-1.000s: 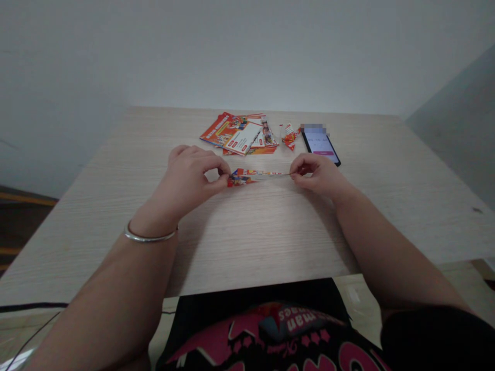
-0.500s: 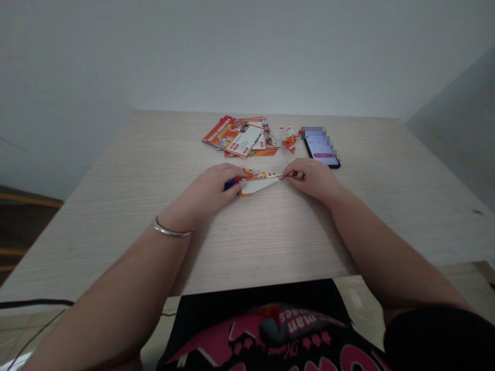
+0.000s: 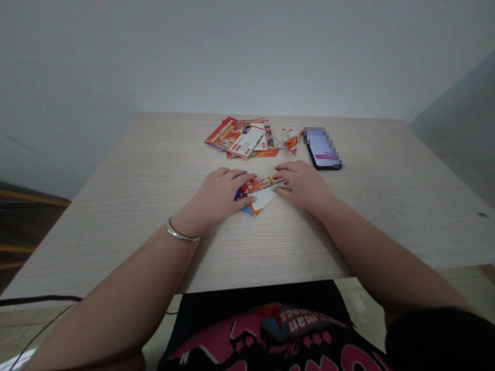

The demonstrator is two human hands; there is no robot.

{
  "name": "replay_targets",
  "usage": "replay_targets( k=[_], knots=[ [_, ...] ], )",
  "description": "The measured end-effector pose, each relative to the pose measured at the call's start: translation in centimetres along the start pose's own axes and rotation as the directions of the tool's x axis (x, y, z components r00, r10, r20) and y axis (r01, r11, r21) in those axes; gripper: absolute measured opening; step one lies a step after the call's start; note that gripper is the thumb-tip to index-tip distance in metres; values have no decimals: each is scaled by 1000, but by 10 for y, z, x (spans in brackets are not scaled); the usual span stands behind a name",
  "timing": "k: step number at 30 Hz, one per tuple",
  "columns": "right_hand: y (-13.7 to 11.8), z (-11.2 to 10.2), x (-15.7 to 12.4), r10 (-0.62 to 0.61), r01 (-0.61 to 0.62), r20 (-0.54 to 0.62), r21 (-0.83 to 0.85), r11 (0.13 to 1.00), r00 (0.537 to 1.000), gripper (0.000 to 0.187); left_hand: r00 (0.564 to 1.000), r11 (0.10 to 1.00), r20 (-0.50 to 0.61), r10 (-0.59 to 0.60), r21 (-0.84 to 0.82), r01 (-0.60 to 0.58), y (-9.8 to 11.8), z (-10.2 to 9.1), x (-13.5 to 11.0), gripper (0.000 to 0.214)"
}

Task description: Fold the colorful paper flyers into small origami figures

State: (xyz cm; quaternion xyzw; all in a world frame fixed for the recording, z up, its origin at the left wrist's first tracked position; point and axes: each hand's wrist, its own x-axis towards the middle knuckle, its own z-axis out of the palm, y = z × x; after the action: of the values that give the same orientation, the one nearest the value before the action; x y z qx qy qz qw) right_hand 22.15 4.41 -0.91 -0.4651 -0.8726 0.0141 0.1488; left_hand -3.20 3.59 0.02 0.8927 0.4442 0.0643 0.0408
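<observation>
A partly folded printed paper leaflet [image 3: 263, 197], orange, white and blue, lies low at the table's middle. My left hand [image 3: 222, 195] grips its left side, thumb on the white part and fingers at the upper edge. On the right end, my right hand [image 3: 303, 186] has the paper between its thumb and fingers, which partly hide that corner. Both hands rest close to the tabletop.
Beyond my hands lies a stack of similar orange leaflets [image 3: 242, 138]. To its right are a small folded or crumpled orange and white paper piece [image 3: 293, 141] and a phone [image 3: 323, 149] with a lit screen. The pale wooden table [image 3: 147, 175] meets a wall at the back.
My hands have spread the paper flatter and lower, so more of its white and blue parts shows. The fingers of my right hand have gone from a tight pinch to a wider hold.
</observation>
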Motion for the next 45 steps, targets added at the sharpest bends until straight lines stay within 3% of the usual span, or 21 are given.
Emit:
replay_targets(
  k=[6,11,15,18,21,24,28,31,36,40,45],
  knots=[
    [-2,4,1,12,-11,-22,54,998,1000,32,999,993,14,-50,110,48,7,-12,-5,57],
    [-12,7,1,-48,45,27,99,994,998,61,992,975,35,-121,191,112,19,-16,-6,59],
    [-20,5,0,-82,70,65,169,983,995,83,991,967,-8,-133,217,132,27,-16,-5,55],
    [-22,5,0,-118,95,85,240,966,989,98,994,975,-6,-110,191,109,28,-16,-4,48],
    [-20,6,0,-116,86,90,283,955,989,102,992,980,-16,-125,151,126,27,-18,-4,46],
    [-17,8,-1,-91,58,91,315,947,992,104,982,979,-6,-191,77,191,24,-21,-4,46],
    [-16,9,-3,-88,47,100,355,934,991,123,960,955,39,-276,-100,279,18,-21,-4,45],
    [-18,7,-4,-103,63,110,321,945,989,113,956,942,15,-294,-162,293,12,-19,-4,44],
    [-22,0,-3,-80,53,82,289,956,993,74,961,941,-12,-277,-206,269,6,-14,-3,44],
    [-22,-4,-1,87,-100,52,360,928,995,70,957,922,37,-289,-260,288,4,-13,-1,44],
    [-11,-2,1,287,-271,27,427,863,957,59,931,872,66,-359,-333,360,1,-11,2,50]
  ],
)
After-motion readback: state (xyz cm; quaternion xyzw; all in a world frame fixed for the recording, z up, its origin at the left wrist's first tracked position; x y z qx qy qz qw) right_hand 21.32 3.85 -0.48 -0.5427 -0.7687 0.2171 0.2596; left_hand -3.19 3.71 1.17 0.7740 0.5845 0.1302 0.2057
